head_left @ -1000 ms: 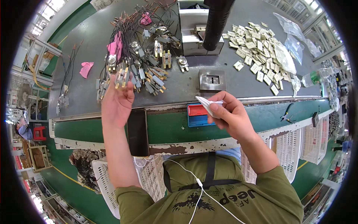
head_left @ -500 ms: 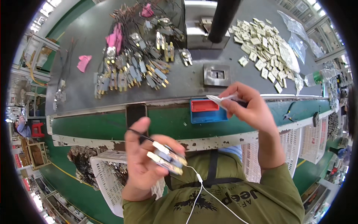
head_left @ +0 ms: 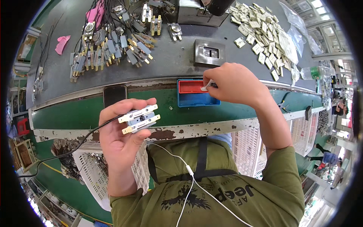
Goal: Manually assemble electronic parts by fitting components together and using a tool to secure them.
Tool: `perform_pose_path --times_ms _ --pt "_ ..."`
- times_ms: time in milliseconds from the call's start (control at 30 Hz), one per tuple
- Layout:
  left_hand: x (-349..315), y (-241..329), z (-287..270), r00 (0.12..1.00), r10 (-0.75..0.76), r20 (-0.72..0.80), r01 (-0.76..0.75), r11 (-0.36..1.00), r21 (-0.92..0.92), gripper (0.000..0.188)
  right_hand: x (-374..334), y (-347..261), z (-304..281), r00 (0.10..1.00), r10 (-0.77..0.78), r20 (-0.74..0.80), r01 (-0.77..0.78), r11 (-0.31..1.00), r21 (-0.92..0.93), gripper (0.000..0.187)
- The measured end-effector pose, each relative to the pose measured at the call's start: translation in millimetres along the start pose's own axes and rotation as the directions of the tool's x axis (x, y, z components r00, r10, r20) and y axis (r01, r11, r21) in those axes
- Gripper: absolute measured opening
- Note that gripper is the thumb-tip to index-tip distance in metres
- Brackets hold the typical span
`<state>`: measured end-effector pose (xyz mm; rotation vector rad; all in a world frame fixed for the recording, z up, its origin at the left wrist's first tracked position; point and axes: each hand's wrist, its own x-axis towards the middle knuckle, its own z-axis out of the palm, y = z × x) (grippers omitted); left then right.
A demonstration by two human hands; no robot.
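My left hand (head_left: 120,138) holds a grey electrical connector with brass terminals (head_left: 141,120) between thumb and fingers, above the green strip at the bench's near edge. From it a black cable (head_left: 87,137) hangs away to the lower left. My right hand (head_left: 237,84) reaches over a blue bin (head_left: 198,100) with a red tray (head_left: 188,86) set in its far part. Its fingers are pinched on a small white scrap (head_left: 206,87), mostly hidden by the hand; whether it is paper or plastic I cannot tell.
A metal fixture block (head_left: 209,53) stands beyond the bin. Piled wired connectors (head_left: 109,49) lie left of it, and many pale flat pieces (head_left: 261,30) lie right. A phone (head_left: 115,95) rests near the edge; pliers (head_left: 281,106) lie right. White crates (head_left: 90,170) stand below.
My left hand has turned the connector, so its terminals now point sideways. My right hand has lowered the white scrap to the red tray. The whole view has shifted.
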<state>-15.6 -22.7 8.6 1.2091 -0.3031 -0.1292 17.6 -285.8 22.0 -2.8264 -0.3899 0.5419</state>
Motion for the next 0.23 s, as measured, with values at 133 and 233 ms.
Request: perform_pose_path --times_ms 133,233 --pt "4.1 -4.7 -1.2 0.999 -0.001 0.049 0.0 1.0 0.007 0.046 5.5 4.3 8.0 1.0 0.012 -0.001 -0.012 0.998 -0.065 0.015" --pt "6.1 -8.2 -7.0 0.994 -0.007 0.109 0.003 0.999 0.036 0.046 3.4 5.8 0.4 1.0 0.025 0.006 -0.025 0.994 0.104 0.016"
